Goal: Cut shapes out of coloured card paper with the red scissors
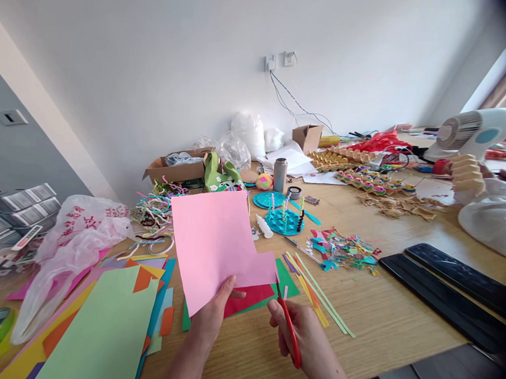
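My left hand (214, 314) pinches the lower edge of a pink paper sheet (215, 244) and holds it upright above the wooden table (379, 312). A rectangular notch is cut out of the sheet's lower right side. My right hand (303, 335) is closed on red-handled scissors (289, 325), whose blades point up at the sheet's bottom right corner. A thin pink strip hangs beside the blades. Red and green sheets (261, 295) lie flat on the table under the pink one.
Coloured paper sheets (100, 330) and a plastic bag (71, 242) lie at the left. Cut strips (320, 292), scraps (343, 252), teal discs (283, 219), a glue bottle (263, 226), a metal flask (280, 174), cardboard boxes and a white fan (472, 132) fill the table. Two black bars (450, 292) lie at right.
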